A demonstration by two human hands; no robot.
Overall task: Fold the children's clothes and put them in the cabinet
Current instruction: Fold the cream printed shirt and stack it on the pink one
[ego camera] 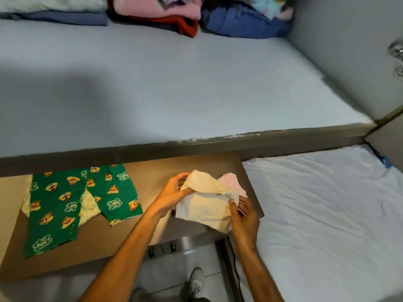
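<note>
A small cream-coloured garment point(205, 201) is bunched up over the right end of the brown table point(91, 247). My left hand point(174, 192) grips its upper left edge and my right hand point(242, 216) grips its lower right corner. A pink piece of clothing point(232, 182) pokes out just behind it. Green cartoon-print children's trousers point(72, 201) lie spread flat on the left part of the table. Above and behind the table is the grey cabinet shelf point(174, 88), with folded clothes stacked along its back.
On the shelf's back sit a pale and blue stack point(54, 12), a pink and red stack point(157, 12) and a blue pile point(242, 20). The cabinet's side wall point(349, 51) rises at right. A white-sheeted mattress point(327, 214) lies right of the table. A shoe point(196, 282) shows below.
</note>
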